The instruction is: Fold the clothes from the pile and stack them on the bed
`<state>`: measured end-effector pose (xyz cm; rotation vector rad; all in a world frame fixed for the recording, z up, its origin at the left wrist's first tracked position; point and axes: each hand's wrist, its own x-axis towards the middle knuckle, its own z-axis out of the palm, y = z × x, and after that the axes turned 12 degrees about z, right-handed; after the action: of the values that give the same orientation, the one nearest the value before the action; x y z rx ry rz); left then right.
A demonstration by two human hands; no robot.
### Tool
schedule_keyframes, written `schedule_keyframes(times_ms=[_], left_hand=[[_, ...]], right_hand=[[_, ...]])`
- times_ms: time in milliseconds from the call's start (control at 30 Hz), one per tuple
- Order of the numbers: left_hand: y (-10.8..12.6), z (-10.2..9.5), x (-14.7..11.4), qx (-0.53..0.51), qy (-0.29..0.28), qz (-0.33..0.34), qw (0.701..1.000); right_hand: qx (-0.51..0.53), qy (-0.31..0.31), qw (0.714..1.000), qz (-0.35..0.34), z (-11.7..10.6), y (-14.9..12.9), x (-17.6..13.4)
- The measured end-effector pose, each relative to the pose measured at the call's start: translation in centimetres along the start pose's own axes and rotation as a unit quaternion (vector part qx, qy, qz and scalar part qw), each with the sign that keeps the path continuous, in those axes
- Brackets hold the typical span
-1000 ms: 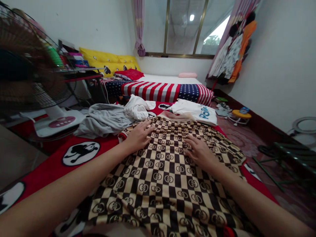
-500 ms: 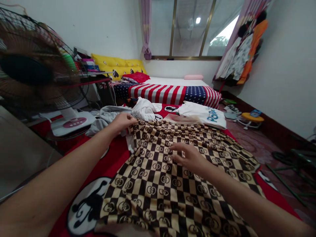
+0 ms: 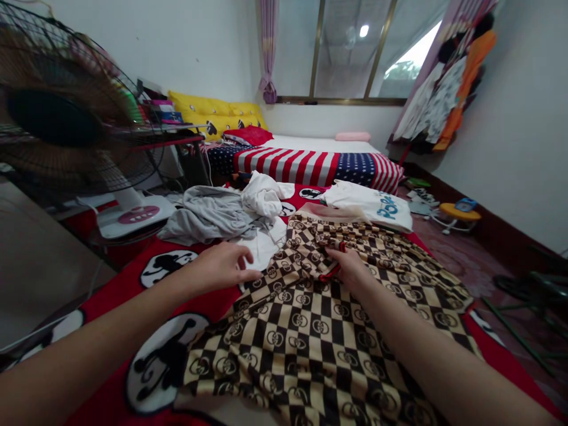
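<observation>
A brown-and-tan checkered shirt (image 3: 306, 337) lies spread over the red blanket, its left side folded inward in wrinkles. My right hand (image 3: 350, 269) grips the folded-over part near a red-and-black trimmed edge, with its thumb on top and the other fingers mostly hidden. Just off the shirt's left edge, my left hand (image 3: 226, 266) is open, fingers curved and apart, with nothing in it. Beyond my left hand are a crumpled grey garment (image 3: 213, 213) and a white garment (image 3: 261, 195).
A white shirt with blue lettering (image 3: 373, 204) lies past the checkered one on the red blanket (image 3: 110, 361). At left stands a fan (image 3: 57, 118). A bed with a striped, starred cover (image 3: 306, 165) is under the window. A yellow stool (image 3: 459, 213) sits at right.
The shirt's upper left part has been folded inward to the right. My right hand has taken hold of it. My left hand has let go and moved nearer, uncovering more grey and white cloth.
</observation>
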<state>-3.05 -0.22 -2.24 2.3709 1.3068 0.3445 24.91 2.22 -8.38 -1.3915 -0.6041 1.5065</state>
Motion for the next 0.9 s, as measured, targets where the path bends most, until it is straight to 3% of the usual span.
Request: schedule_keyframes(times_ms=[133, 267, 367, 467, 600, 733, 900], left_hand=[[-1.8, 1.1, -4.6, 0.028, -0.12, -0.058, 0.991], [-1.6, 2.0, -7.0, -0.02, -0.145, -0.06, 0.987], [-1.5, 2.1, -7.1, -0.131, -0.11, -0.061, 0.983], [-0.5, 1.2, -6.4, -0.257, -0.027, -0.089, 0.962], [3.8, -0.6, -5.8, -0.263, 0.008, -0.036, 0.964], [9.7, -0.9, -6.1, -0.213, -0.053, 0.03, 0.975], [14.0, 1.7, -5.6, -0.217, -0.234, 0.167, 0.933]], right_hand=[[-0.115, -0.037, 0.993, -0.002, -0.5, -0.3, -0.4], [-0.168, -0.06, 0.983, -0.043, 1.0, -0.7, 0.0], [-0.139, -0.045, 0.987, -0.062, 2.5, -2.1, 0.7], [-0.097, -0.016, 0.991, -0.087, 3.8, -5.1, 1.3], [-0.042, 0.017, 0.993, -0.113, 4.2, -9.9, 1.7], [0.008, 0.025, 0.991, -0.134, 1.3, -11.1, 2.2], [-0.1, 0.135, 0.973, -0.158, -5.3, -5.8, 3.7]])
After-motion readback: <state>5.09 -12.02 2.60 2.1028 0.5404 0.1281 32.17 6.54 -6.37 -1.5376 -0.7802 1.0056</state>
